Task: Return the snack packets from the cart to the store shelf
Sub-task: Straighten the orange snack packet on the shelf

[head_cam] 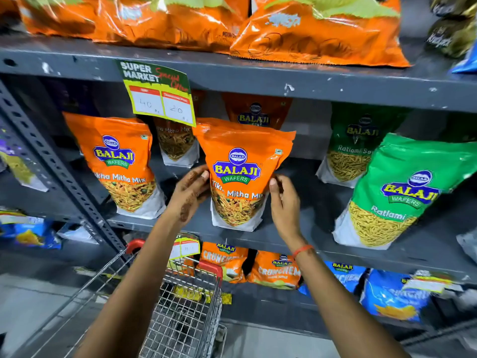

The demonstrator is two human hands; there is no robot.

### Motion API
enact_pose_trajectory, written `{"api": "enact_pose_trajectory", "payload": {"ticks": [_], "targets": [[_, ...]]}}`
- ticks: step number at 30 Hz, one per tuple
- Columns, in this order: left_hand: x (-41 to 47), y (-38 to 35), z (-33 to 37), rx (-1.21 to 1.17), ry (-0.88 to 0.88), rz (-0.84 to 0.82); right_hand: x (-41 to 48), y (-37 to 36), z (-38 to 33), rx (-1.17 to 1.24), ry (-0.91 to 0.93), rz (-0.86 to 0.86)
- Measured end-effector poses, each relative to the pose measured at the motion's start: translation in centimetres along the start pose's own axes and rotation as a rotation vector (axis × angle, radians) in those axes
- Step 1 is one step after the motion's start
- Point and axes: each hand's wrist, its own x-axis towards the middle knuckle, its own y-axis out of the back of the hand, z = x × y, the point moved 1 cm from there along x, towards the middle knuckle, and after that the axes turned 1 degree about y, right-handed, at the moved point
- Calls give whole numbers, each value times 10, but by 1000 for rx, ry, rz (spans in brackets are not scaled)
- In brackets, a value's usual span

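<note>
An orange Balaji Tikha Mitha Mix packet [240, 161] stands upright on the grey middle shelf [289, 241]. My left hand [189, 192] grips its left edge and my right hand [282, 200] grips its right edge. A matching orange packet [116, 161] stands to its left, and more orange packets stand behind it. The wire cart [180, 313] with red corner caps sits below my arms, up against the shelf; I see no packets in the part of its basket that shows.
Green Ratlami Sev packets [402, 192] stand to the right on the same shelf. A special-offer price tag [160, 96] hangs from the shelf above, which holds large orange bags [317, 32]. Orange and blue packets [273, 270] fill the lower shelf. A perforated upright [51, 164] stands at left.
</note>
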Motion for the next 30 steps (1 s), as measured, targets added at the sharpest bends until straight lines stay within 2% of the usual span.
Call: {"api": "enact_pose_trajectory", "payload": {"ticks": [3,13,18,20,23,26,28,30], "targets": [[6,-11,15,-75,6,52,10,0,-5,-62,99,96],[10,-22,31,-208,77,70,11,2,-12,-238,174,197],[8,-26,32,-259,54,89,12,-7,-21,243,-246,253],[7,-26,29,-245,46,81,10,-12,-25,313,-291,241],[2,-19,24,-156,14,-39,3,-12,-23,367,-286,123],[-9,-7,1,45,72,-133,-15,-12,-8,360,-308,-156],[-15,-3,-20,229,140,-191,-26,-16,9,221,-319,-311],[-15,2,-39,347,167,-205,-33,-20,25,81,-354,-377]]}}
